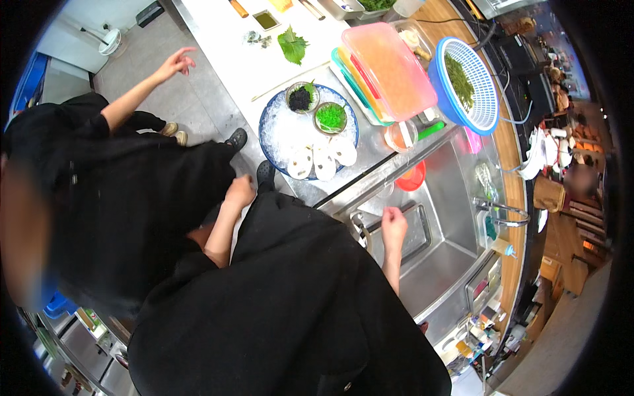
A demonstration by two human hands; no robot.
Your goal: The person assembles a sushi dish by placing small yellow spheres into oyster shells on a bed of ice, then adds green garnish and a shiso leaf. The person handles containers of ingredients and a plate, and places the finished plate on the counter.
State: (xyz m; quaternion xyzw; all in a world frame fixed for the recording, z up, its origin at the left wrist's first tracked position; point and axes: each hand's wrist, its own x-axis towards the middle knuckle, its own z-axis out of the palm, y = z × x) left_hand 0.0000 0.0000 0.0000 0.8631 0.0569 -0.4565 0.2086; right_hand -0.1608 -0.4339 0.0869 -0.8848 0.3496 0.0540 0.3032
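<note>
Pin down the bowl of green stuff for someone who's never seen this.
On the counter, find the round, blue-rimmed plate of ice. Of its two small bowls, take the right bowl, nearer the white shell-like pieces. Its filling is bright green; the left bowl's is mostly black.

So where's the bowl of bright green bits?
In the head view, the green-filled bowl sits right of centre on the icy plate, beside the black-filled bowl.

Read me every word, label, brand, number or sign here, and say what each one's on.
None can be read.
Small containers at lower right: any labels are too small and blurred.
Blue-rimmed plate of ice: no lettering I can make out.
</note>
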